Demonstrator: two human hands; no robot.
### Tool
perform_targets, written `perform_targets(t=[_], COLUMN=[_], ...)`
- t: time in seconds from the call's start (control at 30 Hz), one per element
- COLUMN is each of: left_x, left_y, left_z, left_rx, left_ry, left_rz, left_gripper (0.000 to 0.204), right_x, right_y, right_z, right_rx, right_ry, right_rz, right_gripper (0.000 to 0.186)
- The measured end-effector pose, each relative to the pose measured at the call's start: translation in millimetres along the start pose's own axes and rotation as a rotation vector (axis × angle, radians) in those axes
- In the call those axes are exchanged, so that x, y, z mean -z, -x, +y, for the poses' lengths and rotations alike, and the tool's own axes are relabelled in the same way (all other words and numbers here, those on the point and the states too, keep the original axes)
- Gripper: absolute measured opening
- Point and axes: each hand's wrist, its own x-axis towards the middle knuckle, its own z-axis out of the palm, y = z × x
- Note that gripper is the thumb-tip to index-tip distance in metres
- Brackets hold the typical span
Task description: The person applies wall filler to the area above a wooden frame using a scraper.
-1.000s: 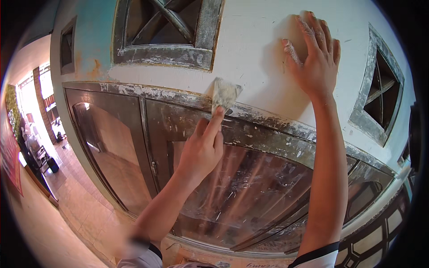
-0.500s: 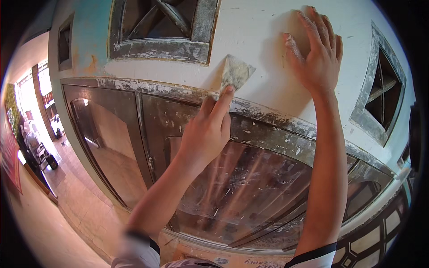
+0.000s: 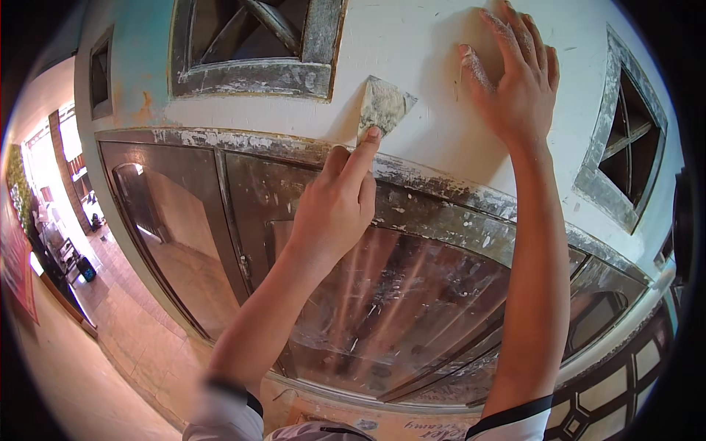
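While gripping scraper (image 3: 385, 105) w/ curled L hand (image 3: 334, 209), holding R hand (image 3: 522, 95) spread wide & empty over white wall (image 3: 401, 44).

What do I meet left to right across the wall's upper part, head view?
Small dark frame → large crossed-bar frame → scraper → right hand → slanted crossed-bar frame.

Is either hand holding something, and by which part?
The left hand holds a scraper by its lower end, mostly hidden in the fingers, one lying against the blade. The right hand holds nothing.
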Motion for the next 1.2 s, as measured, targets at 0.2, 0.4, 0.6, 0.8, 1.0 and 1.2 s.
perform_targets(t=[0.2, 0.4, 0.6, 0.8, 1.0, 1.2], left_x=[-1, 4, -1, -3, -2, 7], left_y=[44, -3, 40, 0, 44, -4], left_z=[4, 19, 1, -2, 2, 16], left_rx=[0.111, 0.056, 0.043, -0.072, 0.077, 0.026], left_ry=[0.072, 0.045, 0.033, 0.012, 0.033, 0.002], left_rz=[-0.045, -0.041, -0.013, 0.041, -0.022, -0.021], left_gripper=[0.044, 0.035, 0.043, 0.046, 0.034, 0.034], right_x=[-4, -2, 6, 12, 13, 18], right_y=[3, 7, 15, 14, 15, 14], right_z=[-2, 15, 32, 35, 36, 33], right_rx=[0.046, 0.118, 0.148, 0.021, 0.008, -0.024], right_ry=[0.083, 0.053, 0.093, 0.16, 0.099, 0.095], right_rz=[-0.014, -0.064, -0.052, -0.069, -0.067, -0.076], right_gripper=[0.062, 0.064, 0.066, 0.069, 0.068, 0.066])
